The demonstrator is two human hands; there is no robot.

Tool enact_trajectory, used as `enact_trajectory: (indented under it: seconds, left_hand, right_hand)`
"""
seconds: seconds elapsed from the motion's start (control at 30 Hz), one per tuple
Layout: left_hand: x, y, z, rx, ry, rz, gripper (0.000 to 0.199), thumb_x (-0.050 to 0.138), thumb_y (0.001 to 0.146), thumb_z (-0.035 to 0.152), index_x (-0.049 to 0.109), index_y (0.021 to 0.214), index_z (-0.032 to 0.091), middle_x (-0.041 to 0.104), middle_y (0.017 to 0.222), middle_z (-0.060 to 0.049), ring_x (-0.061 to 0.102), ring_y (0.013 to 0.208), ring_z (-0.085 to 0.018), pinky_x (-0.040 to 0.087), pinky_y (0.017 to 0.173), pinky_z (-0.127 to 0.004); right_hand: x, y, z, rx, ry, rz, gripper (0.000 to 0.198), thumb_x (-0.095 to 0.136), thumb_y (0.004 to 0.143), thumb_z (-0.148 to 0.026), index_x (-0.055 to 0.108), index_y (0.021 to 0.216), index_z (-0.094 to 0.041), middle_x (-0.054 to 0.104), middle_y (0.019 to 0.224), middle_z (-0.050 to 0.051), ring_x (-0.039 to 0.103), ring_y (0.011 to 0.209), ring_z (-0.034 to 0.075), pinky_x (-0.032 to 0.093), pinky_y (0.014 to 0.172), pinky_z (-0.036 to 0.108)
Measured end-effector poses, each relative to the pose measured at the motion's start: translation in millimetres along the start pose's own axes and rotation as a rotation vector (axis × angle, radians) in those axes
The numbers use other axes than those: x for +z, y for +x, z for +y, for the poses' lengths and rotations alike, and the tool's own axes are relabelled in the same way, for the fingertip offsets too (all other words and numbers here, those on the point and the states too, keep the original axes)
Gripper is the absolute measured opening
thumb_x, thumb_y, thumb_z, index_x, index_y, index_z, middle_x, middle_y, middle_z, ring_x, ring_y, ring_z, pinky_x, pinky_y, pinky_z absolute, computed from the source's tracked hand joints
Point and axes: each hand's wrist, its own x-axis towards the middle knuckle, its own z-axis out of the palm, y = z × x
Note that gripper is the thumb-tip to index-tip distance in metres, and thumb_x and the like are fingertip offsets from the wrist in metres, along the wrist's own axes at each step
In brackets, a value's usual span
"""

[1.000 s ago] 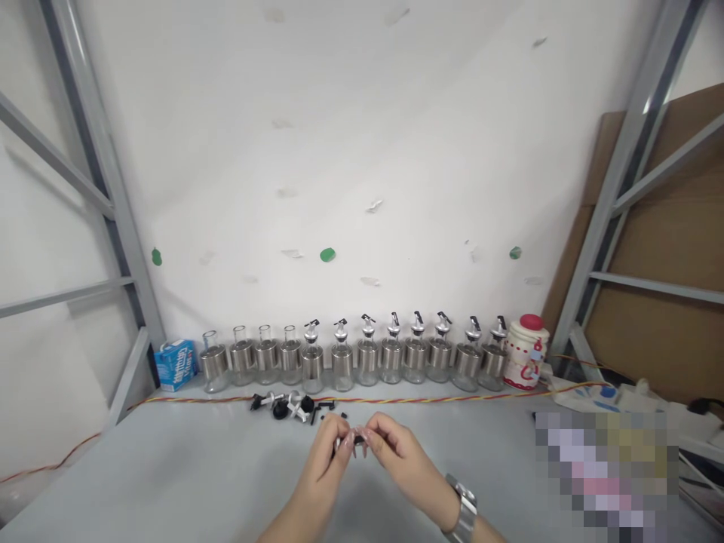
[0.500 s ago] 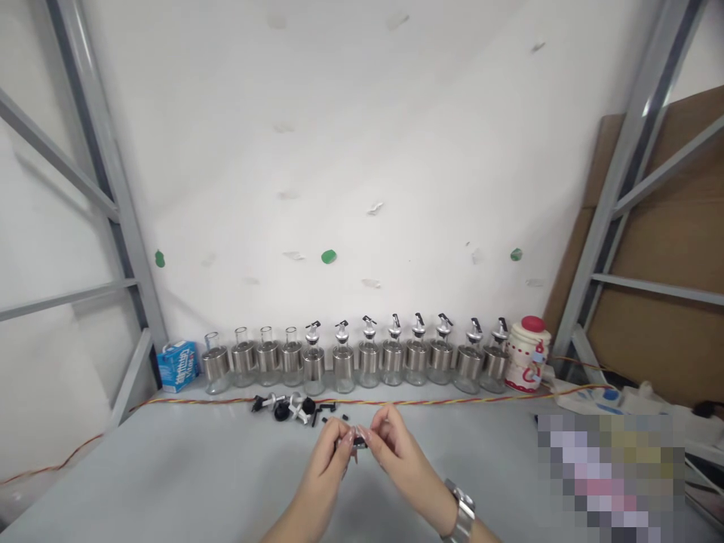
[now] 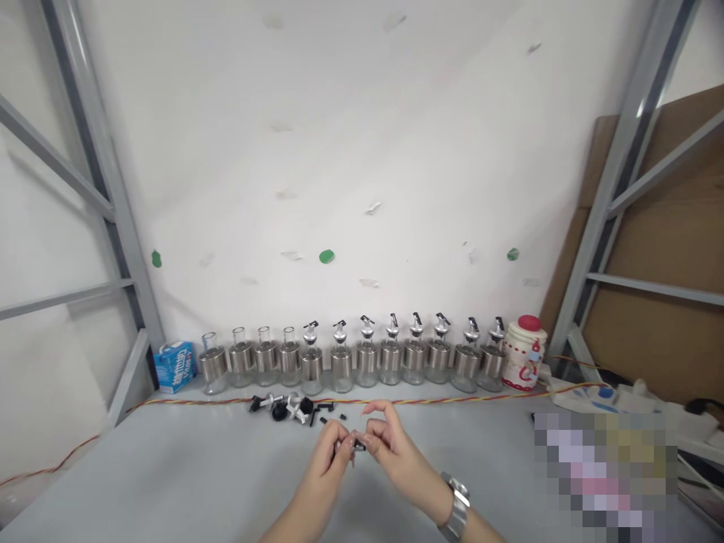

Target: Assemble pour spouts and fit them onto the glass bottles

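Note:
My left hand (image 3: 325, 461) and my right hand (image 3: 400, 464) meet above the grey table. Between their fingertips is a small black and silver pourer part (image 3: 360, 446), mostly covered by the fingers. Both hands pinch it with thumb and fingers; my right index finger is raised away from it. Just beyond my left hand lie loose pourer pieces: black stoppers (image 3: 279, 412), silver spouts (image 3: 296, 408) and small black bits (image 3: 323, 420).
Along the wall stands a row of glass bottles with steel sleeves. Several at the left are open-necked bottles (image 3: 213, 363); the others carry pourer tops (image 3: 416, 324). A blue box (image 3: 175, 367), a red-lidded canister (image 3: 524, 360), a twisted cord (image 3: 362, 402) and power strips (image 3: 633, 400) lie around.
My right index finger has lifted and stretched out over the small part. Both hands stay together in nearly the same place. The view has shifted slightly.

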Motion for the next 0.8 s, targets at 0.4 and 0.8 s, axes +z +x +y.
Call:
enact_trajectory:
  seconds: [0.4,0.8]
  left_hand:
    - [1.0,0.0,4.2,-0.152,-0.337,-0.009,0.031,0.048,0.076,0.046,0.04,0.065,0.018,0.039,0.058,0.005,0.037,0.053,-0.007,0.027,0.052,-0.018]
    - [5.8,2.1,7.2,-0.33,-0.667,0.082,0.032,0.064,0.062,0.042,0.05,0.077,0.018,0.051,0.064,0.004,0.047,0.057,-0.007,0.034,0.057,-0.019]
  right_hand:
    - [2.5,5.9,11.1,0.284,0.514,-0.156,0.047,0.058,0.068,-0.049,0.035,0.097,-0.02,0.046,0.047,-0.007,0.039,0.037,0.007,0.02,0.035,0.016]
    - [14.1,3.9,19.1,0.197,0.57,-0.037,0.041,0.056,0.073,-0.045,0.038,0.098,-0.018,0.049,0.048,-0.005,0.041,0.037,0.007,0.027,0.032,0.015]
